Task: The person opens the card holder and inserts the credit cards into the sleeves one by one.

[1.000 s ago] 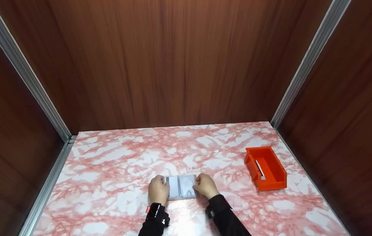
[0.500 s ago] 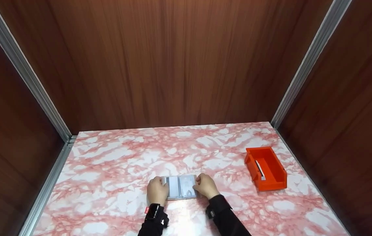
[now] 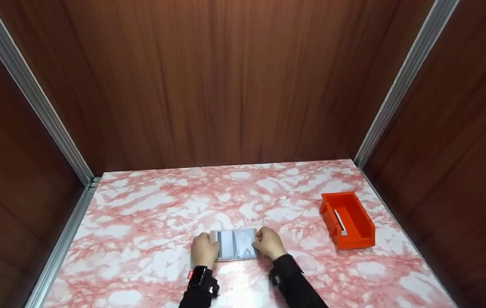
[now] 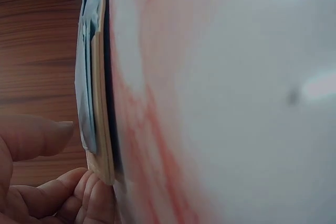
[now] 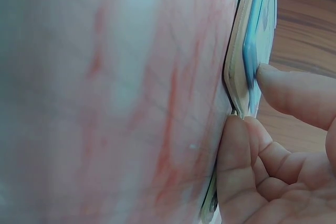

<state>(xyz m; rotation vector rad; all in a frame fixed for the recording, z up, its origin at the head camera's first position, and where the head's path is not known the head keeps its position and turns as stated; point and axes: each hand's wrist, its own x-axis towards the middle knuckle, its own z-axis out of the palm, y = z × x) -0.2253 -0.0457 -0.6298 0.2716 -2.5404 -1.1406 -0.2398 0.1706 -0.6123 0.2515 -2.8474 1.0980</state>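
An open card holder (image 3: 238,244) with clear bluish sleeves and a tan cover lies on the table between both hands. My left hand (image 3: 204,251) is at its left edge. In the left wrist view, the curled fingers (image 4: 94,198) meet the tan cover's corner, while the thumb hovers just off the sleeves. On the right edge, my right hand (image 3: 270,243) grips the holder. Its thumb (image 5: 294,95) presses the bluish sleeves in the right wrist view, with the fingertips against the cover's edge. Much of the holder's underside is hidden.
An orange bin (image 3: 356,239) stands at the right of the table, with a thin black-and-white item (image 3: 340,223) inside. The red-and-white marbled table (image 3: 161,214) is bounded by brown wood-grain walls (image 3: 226,85) and grey metal posts (image 3: 384,113).
My left hand has shifted slightly left, uncovering more of the card holder's left edge. The right hand and the bin have stayed in place.
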